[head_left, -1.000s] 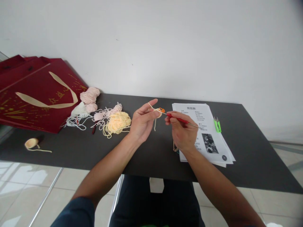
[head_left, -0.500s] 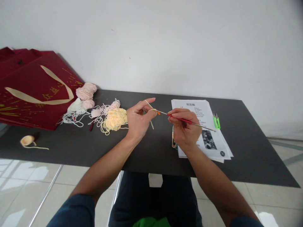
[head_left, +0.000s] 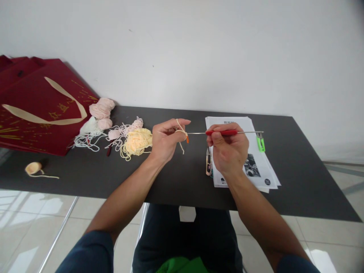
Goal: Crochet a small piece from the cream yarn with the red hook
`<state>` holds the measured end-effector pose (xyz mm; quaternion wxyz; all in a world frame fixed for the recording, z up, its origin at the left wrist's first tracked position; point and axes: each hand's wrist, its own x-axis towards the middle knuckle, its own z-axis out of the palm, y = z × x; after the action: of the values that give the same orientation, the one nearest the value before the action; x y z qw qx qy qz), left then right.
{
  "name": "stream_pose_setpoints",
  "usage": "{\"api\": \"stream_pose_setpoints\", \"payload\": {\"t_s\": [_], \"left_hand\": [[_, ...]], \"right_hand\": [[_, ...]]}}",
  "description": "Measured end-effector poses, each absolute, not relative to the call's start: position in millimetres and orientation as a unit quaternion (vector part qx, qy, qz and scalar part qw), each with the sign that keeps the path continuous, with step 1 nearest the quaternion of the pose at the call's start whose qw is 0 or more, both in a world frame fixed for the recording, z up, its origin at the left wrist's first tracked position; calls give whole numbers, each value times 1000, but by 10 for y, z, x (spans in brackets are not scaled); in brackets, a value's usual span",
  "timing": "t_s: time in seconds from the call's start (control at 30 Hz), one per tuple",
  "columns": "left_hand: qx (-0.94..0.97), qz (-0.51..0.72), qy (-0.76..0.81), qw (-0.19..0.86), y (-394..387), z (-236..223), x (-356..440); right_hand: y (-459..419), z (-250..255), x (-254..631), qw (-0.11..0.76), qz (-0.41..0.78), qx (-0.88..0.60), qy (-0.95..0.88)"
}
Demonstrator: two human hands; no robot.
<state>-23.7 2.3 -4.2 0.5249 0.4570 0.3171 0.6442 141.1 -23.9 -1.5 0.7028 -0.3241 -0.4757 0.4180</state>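
Your right hand [head_left: 227,149] grips the red-handled metal crochet hook [head_left: 224,132] level. Its tip meets the cream yarn strand [head_left: 181,133] pinched in your closed left hand [head_left: 165,138], above the dark surface [head_left: 298,170].

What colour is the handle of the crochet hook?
Red, on the thin metal crochet hook; head view.

head camera, looking forward and down (close), over dark table [head_left: 85,178]

Left hand [head_left: 165,142] raised, fingers curled, forefinger extended. Right hand [head_left: 227,149] fisted, knuckles up. Both forearms bare, converging.
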Motion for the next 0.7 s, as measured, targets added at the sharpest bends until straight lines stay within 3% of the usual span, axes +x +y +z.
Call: {"api": "stream_pose_setpoints", "payload": {"t_s": [0.33,0.7], "left_hand": [[441,619,330,561,-38,-36,-214],[477,646,344,487,-1,-16,-224]], "right_hand": [[-158,-79,1354,675,530,-317,-404],[-153,-79,1322,662,561,-354,-349]]}}
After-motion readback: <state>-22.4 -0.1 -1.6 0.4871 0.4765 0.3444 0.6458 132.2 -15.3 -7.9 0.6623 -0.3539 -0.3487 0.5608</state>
